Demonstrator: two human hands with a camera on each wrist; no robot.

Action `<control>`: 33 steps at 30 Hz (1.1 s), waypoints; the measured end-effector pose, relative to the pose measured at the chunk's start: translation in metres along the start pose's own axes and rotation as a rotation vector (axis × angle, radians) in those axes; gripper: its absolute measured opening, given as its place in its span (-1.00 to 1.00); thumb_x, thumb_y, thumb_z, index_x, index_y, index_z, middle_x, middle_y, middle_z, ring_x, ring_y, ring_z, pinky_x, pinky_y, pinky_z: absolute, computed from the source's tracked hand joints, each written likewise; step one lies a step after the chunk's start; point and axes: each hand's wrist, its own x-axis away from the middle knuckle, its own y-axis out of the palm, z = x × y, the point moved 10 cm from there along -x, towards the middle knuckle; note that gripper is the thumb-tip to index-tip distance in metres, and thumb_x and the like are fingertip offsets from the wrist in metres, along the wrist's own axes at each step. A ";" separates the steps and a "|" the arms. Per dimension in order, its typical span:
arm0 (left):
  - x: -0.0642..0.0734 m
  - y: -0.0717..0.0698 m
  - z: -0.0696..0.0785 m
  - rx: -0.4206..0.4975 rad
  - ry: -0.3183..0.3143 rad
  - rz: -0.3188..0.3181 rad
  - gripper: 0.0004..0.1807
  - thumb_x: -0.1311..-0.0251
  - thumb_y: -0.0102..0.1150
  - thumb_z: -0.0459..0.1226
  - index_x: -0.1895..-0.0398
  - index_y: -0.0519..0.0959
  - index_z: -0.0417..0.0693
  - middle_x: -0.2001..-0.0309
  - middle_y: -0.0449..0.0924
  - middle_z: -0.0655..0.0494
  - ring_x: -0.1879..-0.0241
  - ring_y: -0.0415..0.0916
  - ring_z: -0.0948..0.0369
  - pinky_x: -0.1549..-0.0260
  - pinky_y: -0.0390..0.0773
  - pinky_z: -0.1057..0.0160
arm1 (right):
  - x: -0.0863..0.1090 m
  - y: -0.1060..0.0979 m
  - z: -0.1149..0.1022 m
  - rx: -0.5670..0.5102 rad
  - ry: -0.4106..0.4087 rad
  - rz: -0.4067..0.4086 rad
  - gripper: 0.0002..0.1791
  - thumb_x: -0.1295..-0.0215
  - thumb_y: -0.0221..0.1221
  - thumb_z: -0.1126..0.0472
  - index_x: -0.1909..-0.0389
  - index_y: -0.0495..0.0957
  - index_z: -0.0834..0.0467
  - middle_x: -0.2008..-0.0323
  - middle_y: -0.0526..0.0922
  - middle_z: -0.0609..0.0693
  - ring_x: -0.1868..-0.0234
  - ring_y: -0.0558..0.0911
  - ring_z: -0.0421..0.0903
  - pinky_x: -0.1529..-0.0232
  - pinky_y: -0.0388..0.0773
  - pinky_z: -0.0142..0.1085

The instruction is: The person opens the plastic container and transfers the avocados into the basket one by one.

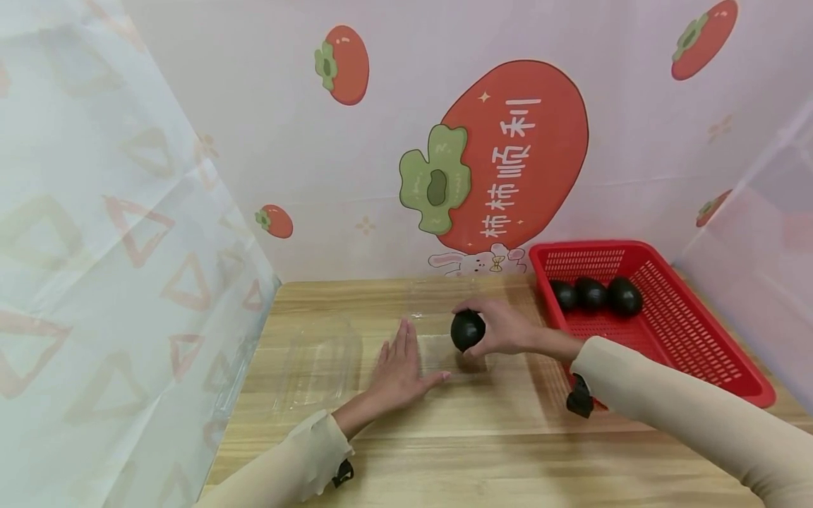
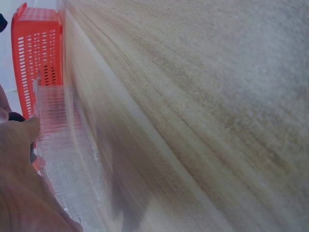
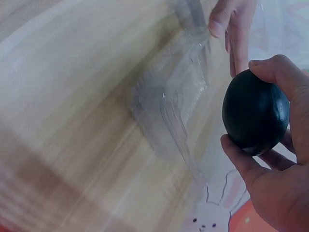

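Note:
My right hand (image 1: 502,328) grips a dark, smooth avocado (image 1: 467,330), with thumb and fingers on its opposite sides. Below the fruit lies a clear plastic box (image 3: 164,101) with its lid raised at the back; the fruit hangs above it. My left hand (image 1: 396,374) rests at the near left side of this box, fingers straight and thumb spread. In the left wrist view the box's ribbed clear wall (image 2: 67,154) shows beside that hand. Whether the left fingers press on the rim is hard to tell.
A red perforated basket (image 1: 597,245) stands on the right of the wooden table (image 1: 444,458), with several dark avocados (image 1: 591,293) at its far left end. Another clear plastic box (image 1: 317,363) lies to the left. A printed cloth wall (image 1: 381,162) closes off the back.

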 end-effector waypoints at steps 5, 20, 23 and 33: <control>0.000 0.000 0.001 0.004 -0.006 -0.009 0.31 -0.34 0.19 0.36 -0.70 -0.22 -0.36 -0.71 -0.32 -0.30 -0.68 -0.19 -0.20 -0.60 -0.11 -0.26 | 0.006 -0.021 0.001 0.007 -0.027 0.064 -0.24 0.05 0.65 0.12 -0.24 0.64 0.16 -0.15 0.71 0.09 -0.11 0.62 0.09 -0.08 0.66 0.10; 0.000 0.002 -0.002 0.016 0.008 0.017 0.35 -0.30 0.16 0.41 -0.70 -0.22 -0.36 -0.71 -0.31 -0.31 -0.68 -0.19 -0.19 -0.59 -0.12 -0.29 | 0.029 -0.056 0.013 0.048 -0.006 0.107 -0.15 0.10 0.69 0.02 -0.31 0.61 0.00 -0.23 0.67 0.00 -0.16 0.60 0.06 -0.01 0.72 0.03; -0.002 0.004 -0.003 0.010 0.000 0.014 0.34 -0.31 0.19 0.38 -0.70 -0.24 -0.35 -0.71 -0.34 -0.29 -0.68 -0.21 -0.18 -0.60 -0.14 -0.26 | 0.033 -0.058 0.015 0.047 -0.010 0.107 -0.16 0.08 0.68 0.02 -0.31 0.61 0.00 -0.22 0.67 0.01 -0.16 0.60 0.07 0.00 0.72 0.04; -0.001 0.001 0.001 -0.002 -0.002 0.007 0.31 -0.33 0.24 0.33 -0.69 -0.19 -0.39 -0.71 -0.31 -0.31 -0.68 -0.18 -0.21 -0.60 -0.11 -0.27 | 0.045 -0.071 0.016 0.070 -0.052 0.120 -0.17 0.10 0.69 0.02 -0.27 0.61 0.02 -0.20 0.68 0.02 -0.12 0.64 0.07 0.05 0.75 -0.05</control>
